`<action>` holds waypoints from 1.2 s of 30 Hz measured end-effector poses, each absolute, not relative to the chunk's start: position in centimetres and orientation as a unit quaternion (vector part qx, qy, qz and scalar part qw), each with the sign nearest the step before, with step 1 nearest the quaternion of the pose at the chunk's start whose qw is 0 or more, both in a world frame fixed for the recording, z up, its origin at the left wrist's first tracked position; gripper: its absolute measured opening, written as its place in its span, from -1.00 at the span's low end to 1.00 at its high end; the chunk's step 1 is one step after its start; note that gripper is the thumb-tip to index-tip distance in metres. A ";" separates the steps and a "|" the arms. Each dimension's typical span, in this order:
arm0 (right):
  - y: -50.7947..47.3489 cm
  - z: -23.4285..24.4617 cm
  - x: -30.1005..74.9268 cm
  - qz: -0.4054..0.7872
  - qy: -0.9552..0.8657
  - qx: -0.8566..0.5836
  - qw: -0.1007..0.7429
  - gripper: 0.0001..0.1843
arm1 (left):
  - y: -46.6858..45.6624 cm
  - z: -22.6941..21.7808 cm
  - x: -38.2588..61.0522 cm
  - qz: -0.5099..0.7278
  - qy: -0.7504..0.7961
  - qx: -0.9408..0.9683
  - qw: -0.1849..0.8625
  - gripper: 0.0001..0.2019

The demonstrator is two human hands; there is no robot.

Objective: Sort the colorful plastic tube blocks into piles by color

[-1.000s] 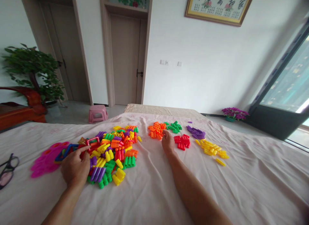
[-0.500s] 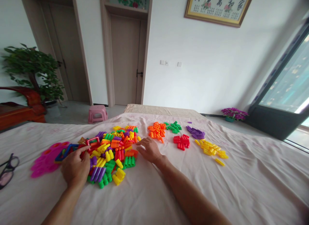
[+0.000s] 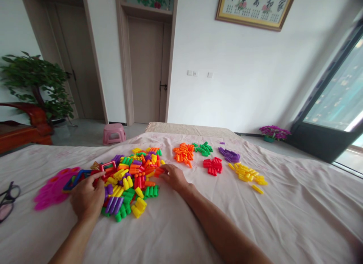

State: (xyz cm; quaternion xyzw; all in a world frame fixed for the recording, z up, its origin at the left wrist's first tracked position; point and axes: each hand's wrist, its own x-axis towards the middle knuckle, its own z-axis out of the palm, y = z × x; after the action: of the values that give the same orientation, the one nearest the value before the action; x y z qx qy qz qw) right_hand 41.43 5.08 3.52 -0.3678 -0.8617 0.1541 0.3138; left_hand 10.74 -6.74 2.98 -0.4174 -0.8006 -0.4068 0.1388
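A mixed heap of plastic building blocks (image 3: 127,182) in red, yellow, green, purple and orange lies on the cloth. At its right edge, my right hand (image 3: 174,177) pinches an orange building block (image 3: 159,172) between thumb and fingers. My left hand (image 3: 88,194) rests against the heap's left side, index finger stretched out and thumb apart from it. The fingertip lies by a red square frame (image 3: 108,166); the other fingers are partly hidden. Left of that hand are a blue frame piece (image 3: 76,180) and a pink scalloped plate (image 3: 52,190).
Sorted piles stand to the right: orange blocks (image 3: 183,154), green blocks (image 3: 203,148), red blocks (image 3: 213,166), purple blocks (image 3: 229,155) and yellow blocks (image 3: 247,173). Eyeglasses (image 3: 10,198) lie at the left edge. A pink stool (image 3: 114,134) stands beyond the cloth-covered surface (image 3: 181,233).
My right hand has closed on an orange block and lifted it slightly up and right from the heap's edge. My left hand has stayed nearly still.
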 end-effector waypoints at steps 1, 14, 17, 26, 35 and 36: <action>5.5 3.3 41.7 0.166 -0.840 -0.381 0.348 -0.72 | -6.7 3.0 10.7 -0.405 -0.803 -0.416 0.136 -0.64; 12.2 2.5 49.1 0.147 -0.574 -0.538 0.600 -0.52 | -6.7 2.9 10.7 -0.397 -0.808 -0.415 0.132 -0.61; 12.9 1.7 50.3 0.176 -0.580 -0.565 0.560 -0.58 | -6.7 3.0 10.7 -0.396 -0.808 -0.416 0.130 -0.60; 12.4 1.7 50.9 0.174 -0.590 -0.567 0.547 -0.57 | -6.8 3.1 10.8 -0.397 -0.813 -0.409 0.121 -0.61; 10.4 2.9 50.4 0.200 -0.663 -0.580 0.430 -0.60 | -6.8 3.2 10.8 -0.398 -0.810 -0.414 0.120 -0.60; 10.3 2.9 50.3 0.194 -0.675 -0.568 0.429 -0.60 | -6.8 3.2 10.8 -0.400 -0.808 -0.416 0.120 -0.60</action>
State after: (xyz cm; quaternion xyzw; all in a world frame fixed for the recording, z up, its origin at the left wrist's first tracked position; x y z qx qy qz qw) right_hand 50.33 10.34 2.87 -0.5679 -0.6749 0.1943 0.4293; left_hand 10.79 -6.84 3.16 -0.4163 -0.8079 -0.3996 0.1196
